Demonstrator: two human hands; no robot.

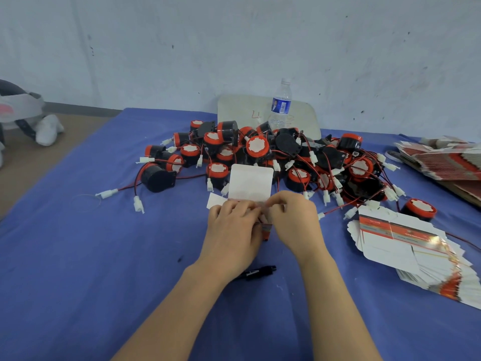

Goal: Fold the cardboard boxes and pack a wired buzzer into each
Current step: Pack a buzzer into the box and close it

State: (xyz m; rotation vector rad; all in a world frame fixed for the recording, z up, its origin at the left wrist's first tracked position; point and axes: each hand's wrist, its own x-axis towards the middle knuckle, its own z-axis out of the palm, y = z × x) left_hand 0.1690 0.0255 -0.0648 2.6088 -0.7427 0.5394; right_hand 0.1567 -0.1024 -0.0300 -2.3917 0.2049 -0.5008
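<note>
Hands meet at the middle of the desk (104,256), which a blue cloth covers. From my remote view I see the left hand (234,225) and the right hand (294,217) side by side, fingers curled on a half-folded cardboard box (251,183); both pinch its near part, and the box sits between them. Its white flap stands up behind the fingers (the printed red side shows only as a small strip under the hands). Just behind the box lies the pile of wired buzzers (260,149), black bodies with red caps, their red and black wires with white plugs spread around. One single buzzer (419,208) stands apart at the right, near a fanned stack of flat boxes (406,243). A second stack (447,160) lies farther right. A black pen (257,272) lies beside the left wrist. A water bottle (280,105) stands upright behind the pile, before a pale board (242,110).
</note>
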